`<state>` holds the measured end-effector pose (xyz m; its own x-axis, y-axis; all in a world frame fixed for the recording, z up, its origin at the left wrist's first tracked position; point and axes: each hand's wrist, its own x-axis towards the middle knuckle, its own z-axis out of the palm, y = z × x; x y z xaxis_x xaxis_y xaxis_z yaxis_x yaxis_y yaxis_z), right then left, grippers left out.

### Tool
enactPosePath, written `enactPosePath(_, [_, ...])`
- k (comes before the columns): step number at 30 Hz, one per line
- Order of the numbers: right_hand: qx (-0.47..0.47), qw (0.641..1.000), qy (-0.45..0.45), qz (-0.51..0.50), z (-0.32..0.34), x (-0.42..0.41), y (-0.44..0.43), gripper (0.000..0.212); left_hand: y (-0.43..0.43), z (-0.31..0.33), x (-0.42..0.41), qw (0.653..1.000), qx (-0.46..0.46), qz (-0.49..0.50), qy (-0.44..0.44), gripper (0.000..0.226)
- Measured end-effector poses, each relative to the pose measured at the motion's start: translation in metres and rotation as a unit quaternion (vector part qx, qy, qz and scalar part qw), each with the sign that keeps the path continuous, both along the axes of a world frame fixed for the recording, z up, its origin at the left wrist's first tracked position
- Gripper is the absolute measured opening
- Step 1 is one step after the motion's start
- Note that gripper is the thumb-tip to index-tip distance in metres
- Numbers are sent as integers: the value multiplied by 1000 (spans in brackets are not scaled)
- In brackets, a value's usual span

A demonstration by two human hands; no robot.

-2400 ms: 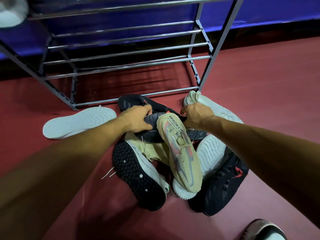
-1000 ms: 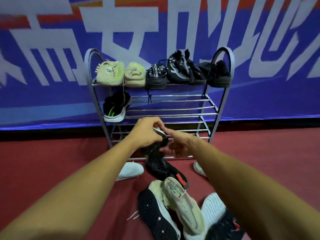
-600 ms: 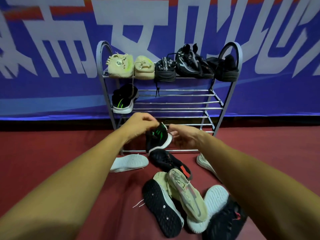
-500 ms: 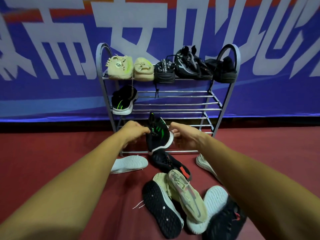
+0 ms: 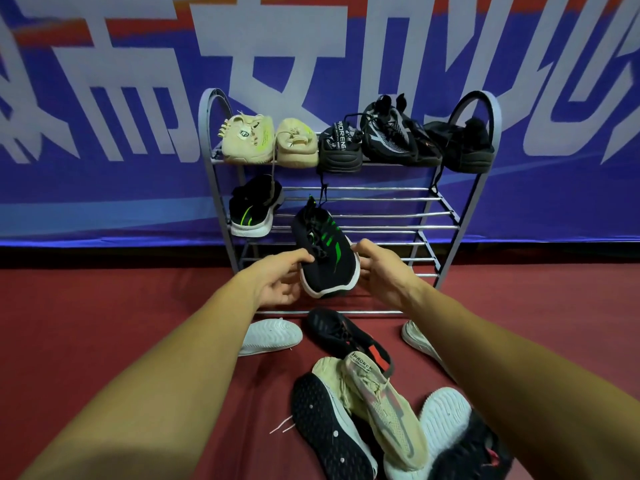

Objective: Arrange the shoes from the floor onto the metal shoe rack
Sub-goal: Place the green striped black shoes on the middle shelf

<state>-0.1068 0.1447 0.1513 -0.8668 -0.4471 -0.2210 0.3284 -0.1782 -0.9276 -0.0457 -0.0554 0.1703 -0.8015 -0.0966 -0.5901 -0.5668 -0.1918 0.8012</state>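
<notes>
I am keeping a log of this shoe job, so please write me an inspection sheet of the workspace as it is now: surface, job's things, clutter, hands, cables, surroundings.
Surface: red floor, with a pile of shoes lying loose in front of the rack.
Job's things: metal shoe rack; row of beige and black shoes on the top shelf; black shoe with a green mark at the left of the second shelf; black shoe with green stripes held in front of the rack.
Clutter: white lace end on the floor.
Hands: left hand and right hand grip the striped shoe from either side.
Cables: nothing seen.
Surroundings: blue banner with large white characters behind the rack.
</notes>
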Motion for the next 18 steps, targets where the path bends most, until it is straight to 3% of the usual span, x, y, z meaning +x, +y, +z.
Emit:
enactPosePath(6, [-38,998,5,-44,-5,-20,-20,40,-1,-5,-21,998,5,38,39,24])
enactPosePath(12, [-37,997,14,-60,-17,-43,-44,18,-12,-18,-43,991,-11,105,77,9])
enactPosePath(18, [-16,999,-21,-21,-28,-57,-62,29,-26,-29,-66,978,-12,176,113,8])
